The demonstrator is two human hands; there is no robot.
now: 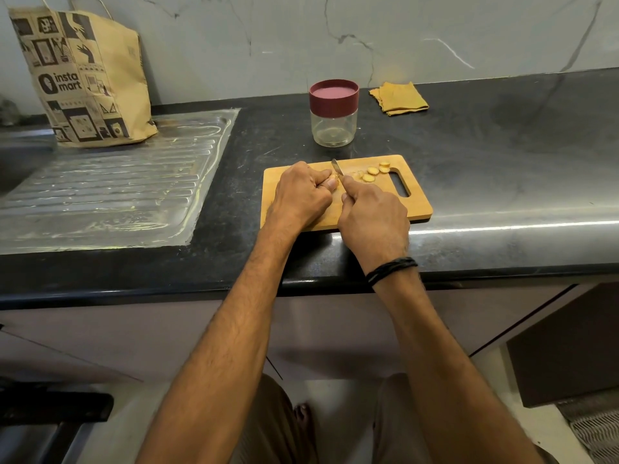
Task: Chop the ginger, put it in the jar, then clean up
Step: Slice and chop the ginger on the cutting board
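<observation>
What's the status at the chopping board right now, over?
Left hand holds ginger on board; right hand grips knife, blade at the ginger. Several slices lie cut. Jar behind board looks empty, lid on.

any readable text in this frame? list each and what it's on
"insta mart": printed on the paper bag, beside a round logo.
Other panels on the bag: pictures and print too small to read.
Jar, lid, cloth, board: no text visible.
</observation>
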